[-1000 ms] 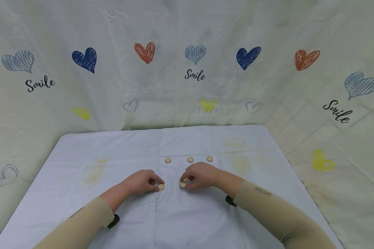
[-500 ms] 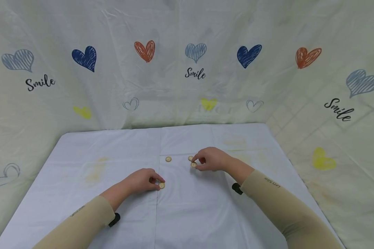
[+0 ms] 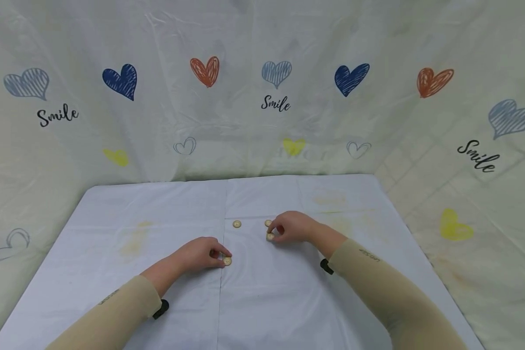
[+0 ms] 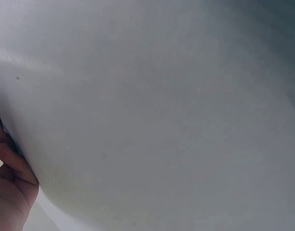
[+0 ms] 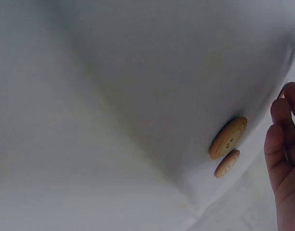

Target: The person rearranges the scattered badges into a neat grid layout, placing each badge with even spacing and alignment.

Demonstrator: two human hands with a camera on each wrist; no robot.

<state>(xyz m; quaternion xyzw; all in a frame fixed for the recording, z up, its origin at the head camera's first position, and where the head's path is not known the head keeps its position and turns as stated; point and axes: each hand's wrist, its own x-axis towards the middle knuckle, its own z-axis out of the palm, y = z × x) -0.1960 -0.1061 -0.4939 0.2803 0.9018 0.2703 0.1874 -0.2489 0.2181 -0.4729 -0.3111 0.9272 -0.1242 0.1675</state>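
In the head view my left hand (image 3: 201, 254) pinches a light wooden button (image 3: 227, 261) between thumb and fingertips, low at the tablecloth. To the right and farther back, my right hand (image 3: 295, 226) pinches another wooden button (image 3: 270, 236). Just beyond that one lies a button (image 3: 268, 223), partly covered by the fingers. A further button (image 3: 236, 224) rests on the cloth to its left. The right wrist view catches two buttons (image 5: 228, 138) lying on the cloth beside the fingers. In the left wrist view the curled fingers (image 4: 15, 163) show, but their button is hidden.
A white cloth (image 3: 157, 204) with faint yellowish stains and creases covers the table. Behind it and at the sides hangs a pale curtain (image 3: 245, 121) printed with hearts and "Smile". Dark wrist cameras sit under both sleeves.
My right hand has carried its button away from me and slightly right, toward the far row, then dipped back a little. It now covers the row's rightmost button. My left hand stays in place.
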